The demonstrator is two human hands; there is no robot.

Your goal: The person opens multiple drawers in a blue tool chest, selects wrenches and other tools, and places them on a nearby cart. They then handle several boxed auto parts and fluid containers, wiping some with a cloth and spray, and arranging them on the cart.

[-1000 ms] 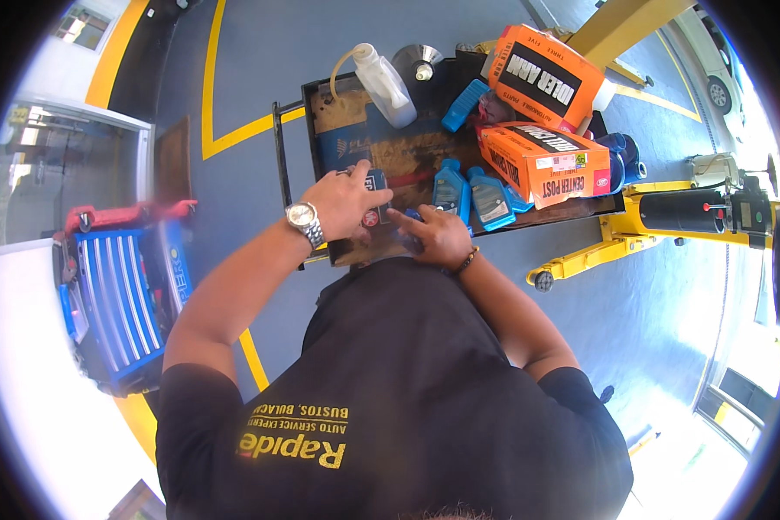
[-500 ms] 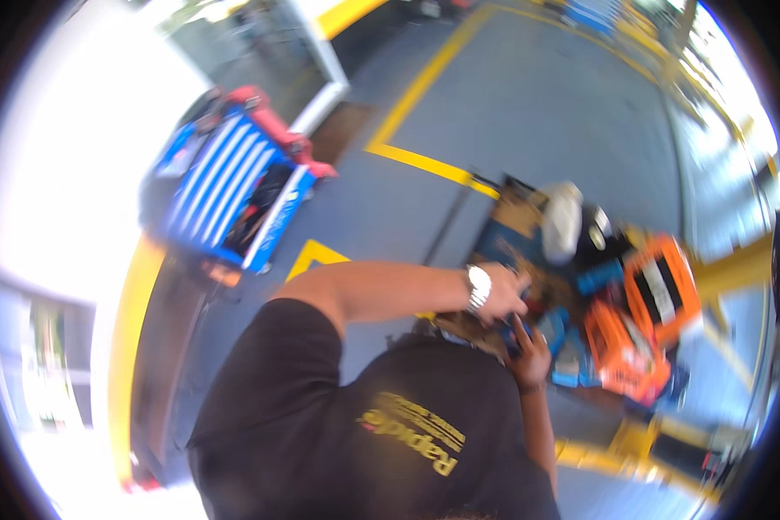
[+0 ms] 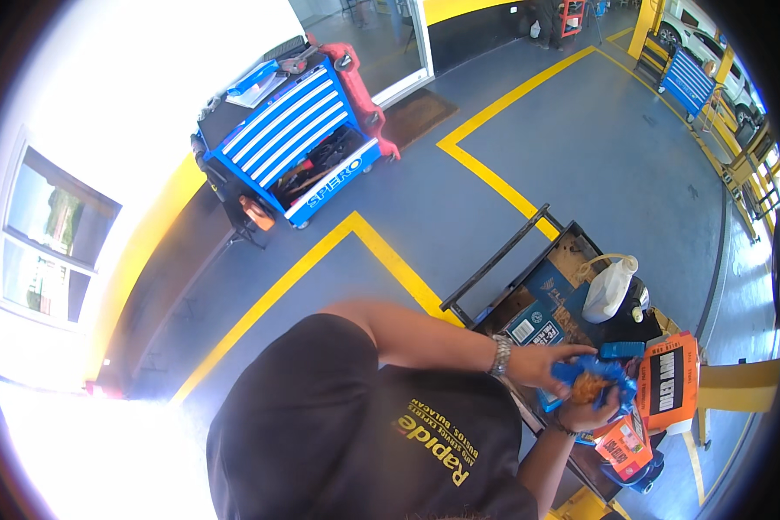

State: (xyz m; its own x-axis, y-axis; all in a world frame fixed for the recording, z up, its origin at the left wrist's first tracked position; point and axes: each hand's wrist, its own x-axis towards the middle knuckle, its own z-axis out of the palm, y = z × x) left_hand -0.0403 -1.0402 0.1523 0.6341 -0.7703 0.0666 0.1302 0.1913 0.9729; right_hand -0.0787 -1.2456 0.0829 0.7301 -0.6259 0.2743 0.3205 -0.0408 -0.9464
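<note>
Fingers of both hands curl around one blue piece with an orange-brown lump at its middle, held at four o'clock above the black cart. At eleven o'clock stands a blue tool chest. Orange cartons lie just right of the hands. At three o'clock a white jug rests on the cart. Left hand grips from above, right hand from below.
</note>
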